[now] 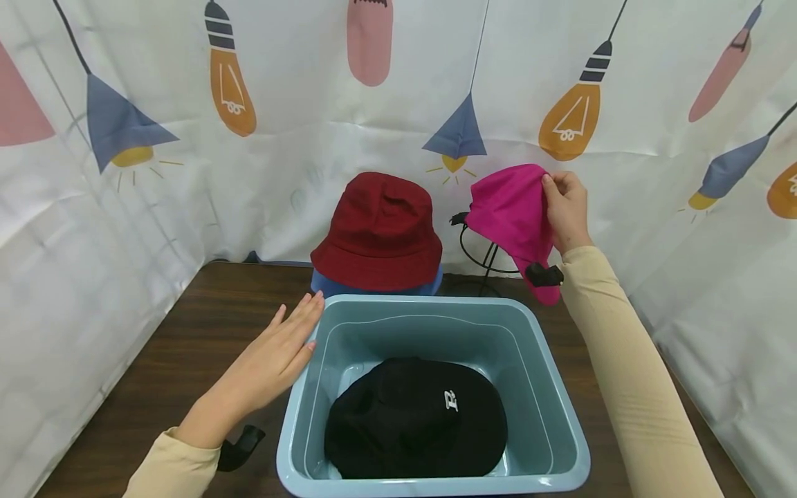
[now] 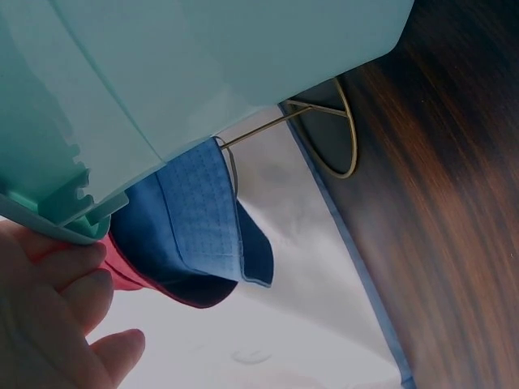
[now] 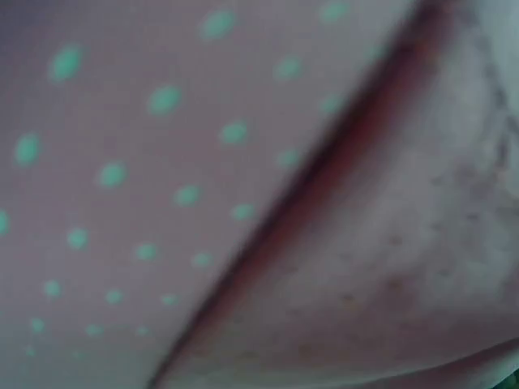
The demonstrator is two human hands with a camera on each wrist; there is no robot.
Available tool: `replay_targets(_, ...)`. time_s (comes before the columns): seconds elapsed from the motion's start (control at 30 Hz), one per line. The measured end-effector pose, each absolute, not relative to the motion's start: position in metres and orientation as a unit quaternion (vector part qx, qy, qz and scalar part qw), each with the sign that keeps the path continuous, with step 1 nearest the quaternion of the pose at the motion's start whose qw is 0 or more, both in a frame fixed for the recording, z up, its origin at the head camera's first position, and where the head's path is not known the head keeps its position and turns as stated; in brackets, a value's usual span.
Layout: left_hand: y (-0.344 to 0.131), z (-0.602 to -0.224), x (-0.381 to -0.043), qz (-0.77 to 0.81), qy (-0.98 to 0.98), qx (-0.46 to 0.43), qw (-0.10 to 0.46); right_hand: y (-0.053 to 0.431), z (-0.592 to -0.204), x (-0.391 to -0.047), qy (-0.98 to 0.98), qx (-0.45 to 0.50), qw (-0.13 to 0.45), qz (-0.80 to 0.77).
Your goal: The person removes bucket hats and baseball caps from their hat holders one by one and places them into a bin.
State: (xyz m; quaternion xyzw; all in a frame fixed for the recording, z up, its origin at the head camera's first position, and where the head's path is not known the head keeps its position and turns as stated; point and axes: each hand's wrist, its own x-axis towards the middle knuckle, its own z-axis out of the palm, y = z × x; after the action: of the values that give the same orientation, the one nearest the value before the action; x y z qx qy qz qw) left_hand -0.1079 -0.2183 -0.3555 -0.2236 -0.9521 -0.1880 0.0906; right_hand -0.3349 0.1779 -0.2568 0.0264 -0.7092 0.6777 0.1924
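Note:
My right hand (image 1: 566, 207) pinches the top edge of a bright pink cap (image 1: 510, 207), raised at the back right beside a thin black wire stand (image 1: 488, 263). In the right wrist view, dotted fabric (image 3: 162, 101) of the cap fills most of the picture, blurred. My left hand (image 1: 274, 360) rests on the rear left rim of a light blue plastic tub (image 1: 429, 311), its fingers fairly straight. From the left wrist, that hand (image 2: 57, 308) touches the tub's rim. Inside the tub lies a black cap (image 1: 411, 422) with a small white emblem.
Behind the tub, a dark red bucket hat (image 1: 380, 228) sits over a blue hat (image 1: 339, 285), on a wire stand (image 2: 351, 146) seen from the left wrist. A dark wooden table (image 1: 212, 325) bears everything. White printed cloth (image 1: 299, 159) hangs at the back and sides.

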Motion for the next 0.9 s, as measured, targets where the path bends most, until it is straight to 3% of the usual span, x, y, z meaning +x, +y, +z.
replay_targets(0.4,-0.218,-0.357,-0.109,-0.189,-0.951,-0.225,0.093,0.176,-0.257,-0.334,-0.744,0.071,0.212,0.63)
replay_targets(0.9,-0.218,-0.356,-0.109,-0.193,-0.952,-0.222,0.087,0.177,-0.25,-0.321,-0.741,0.097,0.17,0.642)
